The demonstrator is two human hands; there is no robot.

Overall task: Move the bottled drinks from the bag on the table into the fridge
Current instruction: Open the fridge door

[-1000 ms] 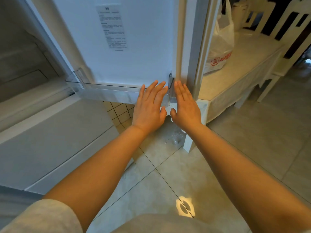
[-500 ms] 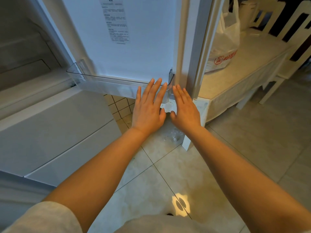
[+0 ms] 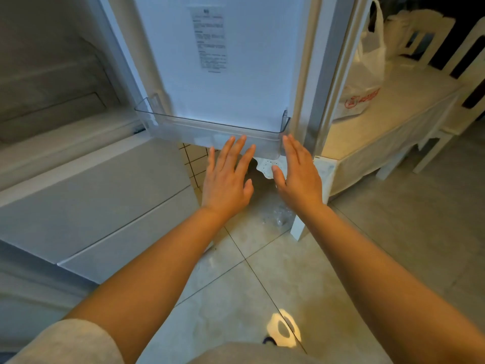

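While the fridge door [image 3: 231, 61] stands open, its clear door shelf [image 3: 210, 128] sits low at centre. Far right, the bag [image 3: 366, 82] rests on the surface [image 3: 409, 101]. Left hand [image 3: 225, 177] and right hand [image 3: 299, 174], fingers straight, hold nothing just near the shelf.

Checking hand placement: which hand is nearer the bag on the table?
The right hand; it hovers by the door's edge, on the side of the bag. The left hand is farther.
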